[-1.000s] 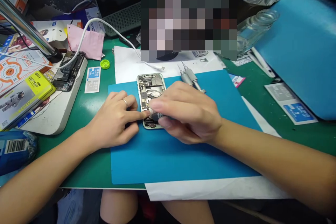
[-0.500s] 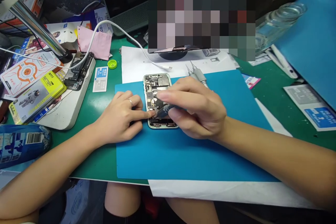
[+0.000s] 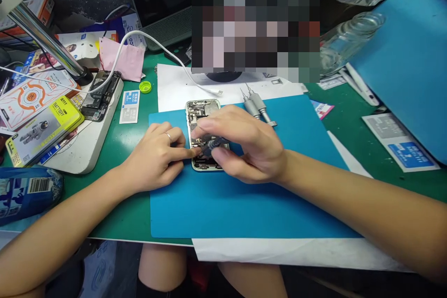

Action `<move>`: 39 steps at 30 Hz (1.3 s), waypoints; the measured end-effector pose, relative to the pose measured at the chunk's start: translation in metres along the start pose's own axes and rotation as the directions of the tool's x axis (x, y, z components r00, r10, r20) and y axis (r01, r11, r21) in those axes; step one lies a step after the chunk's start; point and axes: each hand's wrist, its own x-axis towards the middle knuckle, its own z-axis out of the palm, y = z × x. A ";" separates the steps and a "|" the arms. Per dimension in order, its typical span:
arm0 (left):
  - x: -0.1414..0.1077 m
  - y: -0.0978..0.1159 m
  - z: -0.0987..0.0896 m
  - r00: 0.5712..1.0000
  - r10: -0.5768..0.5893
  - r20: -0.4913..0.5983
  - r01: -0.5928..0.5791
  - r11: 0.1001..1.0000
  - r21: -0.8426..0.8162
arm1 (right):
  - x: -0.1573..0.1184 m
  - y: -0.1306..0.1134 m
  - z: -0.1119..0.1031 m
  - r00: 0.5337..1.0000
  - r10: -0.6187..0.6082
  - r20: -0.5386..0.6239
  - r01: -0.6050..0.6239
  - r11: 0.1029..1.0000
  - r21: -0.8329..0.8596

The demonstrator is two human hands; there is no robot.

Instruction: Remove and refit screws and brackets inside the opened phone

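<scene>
An opened smartphone (image 3: pixel 204 166), its inner boards and parts exposed, lies on the blue mat (image 3: pixel 244 214). My left hand (image 3: pixel 159 156) rests at its left side, the index finger stretched onto the phone's lower left edge and the other fingers bent; nothing is gripped in it. Over the phone, my right hand (image 3: pixel 249 149) holds a dark grey ridged screwdriver (image 3: pixel 212 143) between thumb and fingers, tilted so its end points down and left near my left fingertip. My right hand hides much of the phone's right side, and the tool's tip is hard to make out.
Two silver screwdrivers (image 3: pixel 256 104) lie behind the phone. A white cable (image 3: pixel 174 58) arches over the bench. Left are another opened phone (image 3: pixel 101 95), a yellow battery box (image 3: pixel 45 130) and a green cap (image 3: pixel 145 87). A glass jar (image 3: pixel 352 39) is at the right.
The view has shifted slightly, showing more of the silver screwdrivers. My right index finger is more arched around the dark screwdriver. My left fingertip stays on the phone.
</scene>
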 end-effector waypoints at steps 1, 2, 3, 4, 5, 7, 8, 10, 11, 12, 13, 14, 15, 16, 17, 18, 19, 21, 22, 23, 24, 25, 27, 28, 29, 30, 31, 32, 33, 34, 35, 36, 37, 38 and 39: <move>0.000 0.000 0.000 1.000 -0.002 0.003 0.002 1.000 0.001 | 0.000 0.000 0.000 1.000 0.006 -0.001 -0.006 1.000 -0.002; 0.000 0.000 0.000 1.000 -0.006 0.008 0.006 1.000 0.008 | 0.000 0.001 0.000 1.000 -0.001 -0.005 0.001 1.000 -0.007; 0.000 0.000 0.000 1.000 -0.010 0.013 0.010 1.000 0.016 | 0.000 0.001 0.000 1.000 -0.012 -0.011 0.012 1.000 -0.017; 0.000 0.000 0.000 1.000 -0.015 0.017 0.014 1.000 0.024 | -0.001 0.002 0.000 1.000 -0.025 -0.014 0.024 0.999 -0.029; 0.000 0.000 0.000 1.000 -0.017 0.019 0.017 0.999 0.031 | -0.001 0.003 -0.001 0.999 -0.036 -0.014 0.036 0.999 -0.040; 0.000 0.000 0.000 1.000 -0.014 0.020 0.013 0.999 0.035 | -0.002 0.004 -0.001 0.999 -0.042 -0.007 0.042 0.998 -0.041; -0.001 0.000 0.000 1.000 -0.009 0.017 0.008 0.999 0.034 | -0.002 0.004 -0.001 0.999 -0.041 -0.003 0.041 0.999 -0.030; -0.001 0.000 0.001 1.000 0.001 0.007 -0.002 1.000 0.031 | -0.002 0.003 0.000 0.999 -0.043 -0.003 0.043 0.999 0.003; -0.001 -0.001 0.001 1.000 0.006 0.007 -0.006 1.000 0.029 | -0.002 0.002 0.000 0.999 -0.040 -0.005 0.040 0.999 0.021; 0.000 -0.001 0.000 1.000 0.007 0.008 -0.007 1.000 0.029 | -0.002 0.001 0.001 0.999 -0.035 -0.006 0.035 0.999 0.037; 0.000 0.000 0.000 1.000 0.006 0.012 -0.007 1.000 0.030 | -0.002 0.000 0.001 1.000 -0.024 -0.005 0.025 0.999 0.047; 0.000 0.000 0.000 1.000 0.002 0.022 -0.003 1.000 0.031 | -0.002 0.000 0.001 1.000 -0.010 -0.003 0.011 0.998 0.056; 0.000 0.000 -0.001 0.999 -0.004 0.035 0.003 0.999 0.033 | -0.002 0.000 0.000 1.000 0.003 0.003 -0.003 0.998 0.063; 0.001 0.000 -0.001 0.999 -0.012 0.045 0.011 0.999 0.035 | -0.002 0.000 -0.001 1.000 0.010 0.010 -0.011 0.998 0.067; 0.001 0.001 -0.001 0.998 -0.019 0.052 0.017 0.999 0.035 | -0.002 0.000 -0.002 1.000 0.013 0.016 -0.014 0.997 0.072; 0.001 0.001 -0.001 0.998 -0.024 0.057 0.023 0.999 0.032 | -0.002 0.000 -0.003 0.999 0.017 0.027 -0.019 0.997 0.079; 0.001 0.001 -0.001 0.998 -0.028 0.059 0.026 0.999 0.028 | -0.002 -0.001 -0.004 0.999 0.026 0.040 -0.029 0.996 0.085; 0.001 0.001 0.000 0.998 -0.028 0.054 0.027 0.999 0.022 | -0.002 -0.001 -0.005 0.997 0.053 0.051 -0.057 0.994 0.089; 0.000 0.001 0.000 0.998 -0.025 0.049 0.024 0.999 0.022 | -0.002 -0.002 -0.005 0.996 0.070 0.049 -0.074 0.993 0.087; 0.000 0.000 0.000 0.999 -0.022 0.046 0.021 1.000 0.022 | -0.003 -0.002 -0.005 0.996 0.080 0.042 -0.083 0.993 0.082; 0.000 0.000 0.000 0.999 -0.018 0.042 0.017 1.000 0.024 | -0.003 -0.002 -0.004 0.996 0.083 0.034 -0.086 0.994 0.074; 0.000 0.000 0.001 0.999 -0.015 0.040 0.013 1.000 0.027 | -0.004 -0.002 -0.004 0.997 0.077 0.030 -0.079 0.995 0.066; 0.000 0.000 0.001 0.999 -0.007 0.037 0.005 0.999 0.035 | -0.005 -0.002 -0.004 0.998 0.048 0.044 -0.051 0.998 0.048; 0.000 0.000 0.001 0.999 -0.003 0.035 0.002 0.999 0.041 | -0.005 -0.002 -0.004 0.998 0.032 0.059 -0.035 0.998 0.049; 0.000 0.000 0.001 1.000 0.001 0.031 -0.003 0.999 0.044 | -0.006 -0.002 -0.005 0.997 0.017 0.073 -0.021 0.998 0.057; 0.000 0.000 0.001 1.000 0.005 0.028 -0.006 0.999 0.043 | -0.006 -0.002 -0.005 0.997 0.008 0.082 -0.013 0.998 0.069; 0.000 0.000 0.001 1.000 0.007 0.026 -0.008 0.999 0.040 | -0.006 -0.002 -0.005 0.996 0.006 0.085 -0.013 0.996 0.084; 0.000 0.000 0.001 1.000 0.008 0.024 -0.009 0.999 0.037 | -0.007 -0.002 -0.004 0.996 0.014 0.084 -0.022 0.995 0.100; 0.000 0.001 0.000 1.000 0.008 0.025 -0.009 0.999 0.036 | -0.007 -0.003 -0.004 0.996 0.032 0.079 -0.041 0.992 0.117; 0.000 0.001 0.000 1.000 0.008 0.027 -0.009 0.999 0.036 | -0.007 -0.003 -0.003 0.996 0.052 0.072 -0.061 0.989 0.132; 0.000 0.001 0.000 1.000 0.008 0.030 -0.009 0.999 0.038 | -0.007 -0.003 -0.001 0.995 0.071 0.067 -0.080 0.986 0.145; 0.000 0.001 -0.001 0.999 0.008 0.033 -0.009 0.999 0.041 | -0.008 -0.003 0.000 0.994 0.083 0.065 -0.092 0.984 0.155; 0.000 0.001 -0.001 0.999 0.008 0.034 -0.010 0.999 0.044 | -0.008 -0.003 0.001 0.995 0.082 0.059 -0.091 0.983 0.162; 0.000 0.001 -0.001 0.999 0.008 0.034 -0.010 0.999 0.045 | -0.008 -0.003 0.001 0.996 0.072 0.056 -0.080 0.983 0.166; 0.000 0.001 -0.001 0.999 0.009 0.033 -0.010 0.999 0.044 | -0.008 -0.003 0.001 0.997 0.059 0.056 -0.067 0.983 0.170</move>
